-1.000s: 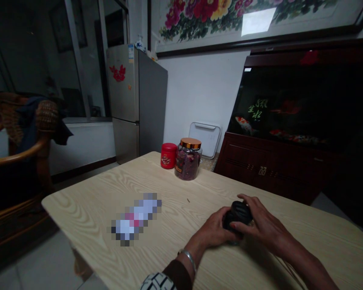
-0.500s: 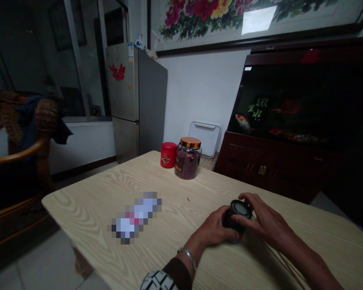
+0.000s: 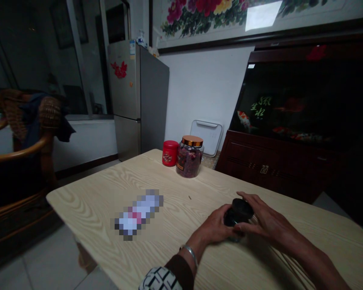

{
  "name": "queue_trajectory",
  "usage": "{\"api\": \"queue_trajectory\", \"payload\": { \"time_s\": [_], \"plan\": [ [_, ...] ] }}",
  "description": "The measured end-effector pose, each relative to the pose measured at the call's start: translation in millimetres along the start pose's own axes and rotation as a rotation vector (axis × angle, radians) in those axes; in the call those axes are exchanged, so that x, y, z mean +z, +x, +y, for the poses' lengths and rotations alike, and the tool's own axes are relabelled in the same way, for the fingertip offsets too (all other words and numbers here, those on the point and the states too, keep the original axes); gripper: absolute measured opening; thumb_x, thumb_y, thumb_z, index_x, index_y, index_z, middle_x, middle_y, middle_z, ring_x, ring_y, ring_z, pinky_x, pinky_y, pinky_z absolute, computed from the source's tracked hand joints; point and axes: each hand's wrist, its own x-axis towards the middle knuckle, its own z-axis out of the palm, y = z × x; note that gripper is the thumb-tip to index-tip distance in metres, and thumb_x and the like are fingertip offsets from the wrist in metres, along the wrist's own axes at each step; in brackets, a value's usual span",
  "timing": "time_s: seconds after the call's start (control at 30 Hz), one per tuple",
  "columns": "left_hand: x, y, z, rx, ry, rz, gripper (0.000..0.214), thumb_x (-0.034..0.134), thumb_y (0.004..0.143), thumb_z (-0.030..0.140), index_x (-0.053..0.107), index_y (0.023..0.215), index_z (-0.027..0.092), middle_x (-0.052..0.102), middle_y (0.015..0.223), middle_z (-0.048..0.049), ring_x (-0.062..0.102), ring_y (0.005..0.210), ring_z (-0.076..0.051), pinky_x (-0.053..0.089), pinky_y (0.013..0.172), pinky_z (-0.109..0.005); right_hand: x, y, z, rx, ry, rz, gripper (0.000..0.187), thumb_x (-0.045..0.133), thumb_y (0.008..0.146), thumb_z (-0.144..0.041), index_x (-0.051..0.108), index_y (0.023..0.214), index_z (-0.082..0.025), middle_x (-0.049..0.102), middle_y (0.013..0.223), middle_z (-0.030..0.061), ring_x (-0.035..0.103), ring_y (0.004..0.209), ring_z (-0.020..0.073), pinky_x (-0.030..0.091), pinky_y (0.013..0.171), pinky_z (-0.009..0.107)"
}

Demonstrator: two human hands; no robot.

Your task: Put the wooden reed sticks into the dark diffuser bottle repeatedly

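Observation:
My left hand (image 3: 214, 225), with a silver bangle at the wrist, wraps round a small dark jar (image 3: 230, 218) near the right side of the table. The jar stands on or just above the wood; its base is partly hidden by my fingers. My right hand (image 3: 261, 215) grips a round black lid (image 3: 243, 209) by its edge. The lid is tilted and sits off to the right over the jar's top, which it partly covers. What the jar contains cannot be made out.
On the pale wooden table (image 3: 109, 183) stand a red canister (image 3: 170, 154) and a glass jar with a copper-coloured lid (image 3: 189, 161). A blurred-out flat item (image 3: 139, 215) lies at left. Thin sticks or cords (image 3: 290, 268) lie under my right forearm. A wicker chair (image 3: 27, 155) is at left.
My right hand has tilted the lid away from the dark jar's top and shifted it slightly right. My left hand keeps its hold. The view has moved slightly.

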Motion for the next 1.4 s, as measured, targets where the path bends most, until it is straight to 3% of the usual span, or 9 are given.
{"api": "queue_trajectory", "payload": {
  "time_s": [0.13, 0.27, 0.43, 0.67, 0.87, 1.0, 1.17, 1.3, 1.4],
  "plan": [
    [-0.1, -2, 5, 0.018, 0.008, 0.002, 0.07, 0.089, 0.06, 0.029, 0.062, 0.124, 0.015, 0.065, 0.114, -0.0092, 0.057, 0.105, -0.024, 0.045, 0.088, -0.031, 0, -6, 6, -0.089, 0.147, -0.081, 0.084, 0.07, 0.077, -0.05, 0.037, 0.151, -0.029, 0.04, 0.157, 0.0105, 0.04, 0.142, 0.0316, 0.035, 0.115, 0.049],
    [0.1, -2, 4, -0.015, -0.012, 0.001, 0.072, 0.089, 0.056, 0.022, 0.062, 0.123, 0.016, 0.066, 0.112, -0.0074, 0.058, 0.103, -0.024, 0.045, 0.087, -0.031, -5, -4, 9, -0.142, 0.177, -0.082, 0.053, 0.057, 0.088, -0.046, 0.055, 0.137, -0.027, 0.055, 0.144, 0.0108, 0.051, 0.134, 0.0298, 0.04, 0.112, 0.046],
    [1.1, 0, -2, -0.047, -0.06, -0.013, 0.074, 0.087, 0.055, 0.016, 0.061, 0.125, 0.018, 0.066, 0.113, -0.0077, 0.059, 0.103, -0.024, 0.046, 0.085, -0.03, -2, 3, 0, -0.042, -0.034, 0.023, 0.048, 0.064, 0.082, -0.052, 0.062, 0.123, -0.027, 0.065, 0.119, 0.0097, 0.067, 0.102, 0.0289, 0.054, 0.089, 0.043],
    [0.0, 0, 0, 0.012, -0.004, -0.006, 0.073, 0.089, 0.058, 0.023, 0.061, 0.125, 0.016, 0.066, 0.115, -0.009, 0.058, 0.106, -0.025, 0.045, 0.09, -0.032, -2, -3, 0, -0.107, 0.075, -0.049, 0.087, 0.068, 0.077, -0.048, 0.031, 0.153, -0.026, 0.037, 0.157, 0.0131, 0.038, 0.143, 0.0328, 0.035, 0.114, 0.05],
    [-1.4, -1, -2, -0.012, -0.022, -0.008, 0.077, 0.089, 0.057, 0.019, 0.06, 0.128, 0.018, 0.065, 0.118, -0.0086, 0.058, 0.108, -0.026, 0.045, 0.092, -0.034, -13, 3, 5, -0.15, 0.114, -0.118, 0.045, 0.057, 0.087, -0.044, 0.061, 0.129, -0.027, 0.062, 0.133, 0.0107, 0.06, 0.12, 0.0299, 0.05, 0.1, 0.045],
    [-0.9, 0, -4, -0.011, -0.021, 0.0, 0.079, 0.09, 0.055, 0.02, 0.06, 0.129, 0.018, 0.065, 0.12, -0.0098, 0.058, 0.11, -0.027, 0.045, 0.093, -0.035, -12, 6, 4, 0.016, -0.051, -0.08, 0.07, 0.069, 0.075, -0.055, 0.053, 0.136, -0.024, 0.059, 0.134, 0.0145, 0.061, 0.116, 0.0349, 0.05, 0.097, 0.049],
    [-0.1, 0, 0, -0.013, -0.008, -0.003, 0.077, 0.09, 0.057, 0.022, 0.06, 0.128, 0.017, 0.066, 0.119, -0.011, 0.058, 0.11, -0.027, 0.045, 0.094, -0.035, -15, -2, 10, -0.078, 0.067, -0.134, 0.095, 0.066, 0.078, -0.054, 0.021, 0.156, -0.024, 0.04, 0.154, 0.0156, 0.046, 0.137, 0.0311, 0.045, 0.105, 0.043],
    [0.0, -1, 1, -0.026, -0.013, 0.003, 0.077, 0.09, 0.055, 0.022, 0.061, 0.126, 0.018, 0.066, 0.117, -0.0102, 0.059, 0.108, -0.026, 0.046, 0.091, -0.034, -22, -5, 16, 0.091, -0.046, -0.118, 0.089, 0.056, 0.084, -0.061, 0.019, 0.156, -0.024, 0.073, 0.1, 0.0085, 0.07, 0.083, 0.0267, 0.053, 0.073, 0.038],
    [-0.1, 0, 0, -0.043, 0.016, 0.011, 0.077, 0.09, 0.054, 0.024, 0.061, 0.126, 0.017, 0.067, 0.114, -0.0099, 0.059, 0.104, -0.025, 0.046, 0.088, -0.033, -22, -5, 16, 0.208, -0.125, 0.001, 0.083, 0.046, 0.084, -0.072, 0.036, 0.148, -0.021, 0.068, 0.07, 0.003, 0.065, 0.064, 0.0271, 0.049, 0.062, 0.038]
  ]
}}
